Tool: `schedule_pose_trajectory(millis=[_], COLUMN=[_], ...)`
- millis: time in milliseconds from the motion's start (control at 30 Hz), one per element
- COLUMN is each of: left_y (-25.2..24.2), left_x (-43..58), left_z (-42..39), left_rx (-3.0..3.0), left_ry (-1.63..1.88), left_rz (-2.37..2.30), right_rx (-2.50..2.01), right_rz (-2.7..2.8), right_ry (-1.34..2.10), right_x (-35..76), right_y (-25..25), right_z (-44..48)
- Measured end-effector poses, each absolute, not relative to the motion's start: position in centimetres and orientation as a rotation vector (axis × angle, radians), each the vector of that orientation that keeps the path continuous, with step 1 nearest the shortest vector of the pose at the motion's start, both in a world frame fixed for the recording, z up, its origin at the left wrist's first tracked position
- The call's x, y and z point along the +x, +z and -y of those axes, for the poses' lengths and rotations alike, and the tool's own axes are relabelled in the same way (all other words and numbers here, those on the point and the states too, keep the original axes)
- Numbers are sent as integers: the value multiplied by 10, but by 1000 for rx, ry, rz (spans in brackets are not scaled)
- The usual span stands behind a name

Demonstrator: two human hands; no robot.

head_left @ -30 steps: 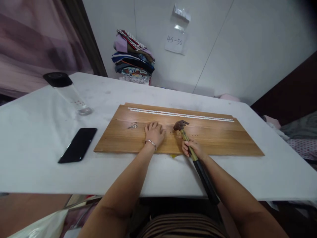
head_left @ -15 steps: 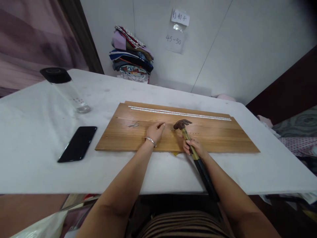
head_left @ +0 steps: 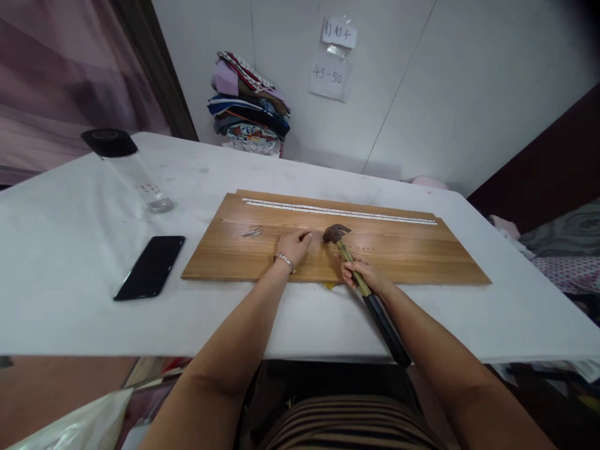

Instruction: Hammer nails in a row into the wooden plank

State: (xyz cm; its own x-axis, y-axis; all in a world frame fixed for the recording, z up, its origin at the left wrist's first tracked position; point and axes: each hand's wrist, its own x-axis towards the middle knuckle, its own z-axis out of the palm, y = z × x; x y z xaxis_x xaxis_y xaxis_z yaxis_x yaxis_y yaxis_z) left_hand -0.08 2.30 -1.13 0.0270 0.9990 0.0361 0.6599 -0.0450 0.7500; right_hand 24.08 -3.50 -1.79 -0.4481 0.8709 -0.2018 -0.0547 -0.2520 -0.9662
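My right hand is wrapped round the handle of a claw hammer, up near its head. The hammer's rusty head is over the wooden board, just right of my left hand. The left fingers are pinched together above the board; whatever they may hold is too small to make out. Several loose nails lie on the board to the left of that hand. A row of small dark nail heads or holes runs along the board right of the hammer.
Two white ruler strips lie along the board's far edge. On the white tablecloth are a black phone and a clear bottle with a black lid at the left. Folded clothes are stacked beyond the table.
The hammer and my right hand have shifted slightly left, bringing the head closer to my left hand. My left hand stays pinched in nearly the same place.
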Motion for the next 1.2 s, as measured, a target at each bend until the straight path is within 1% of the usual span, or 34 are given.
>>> schedule_pose_trajectory(millis=[1200], left_y=[-8], left_x=[1], left_z=[-22], left_rx=[1782], left_ry=[812], left_rz=[-1699], right_rx=[-1114], right_rz=[1264], right_ry=[1820], right_x=[245], right_y=[-15], right_z=[31])
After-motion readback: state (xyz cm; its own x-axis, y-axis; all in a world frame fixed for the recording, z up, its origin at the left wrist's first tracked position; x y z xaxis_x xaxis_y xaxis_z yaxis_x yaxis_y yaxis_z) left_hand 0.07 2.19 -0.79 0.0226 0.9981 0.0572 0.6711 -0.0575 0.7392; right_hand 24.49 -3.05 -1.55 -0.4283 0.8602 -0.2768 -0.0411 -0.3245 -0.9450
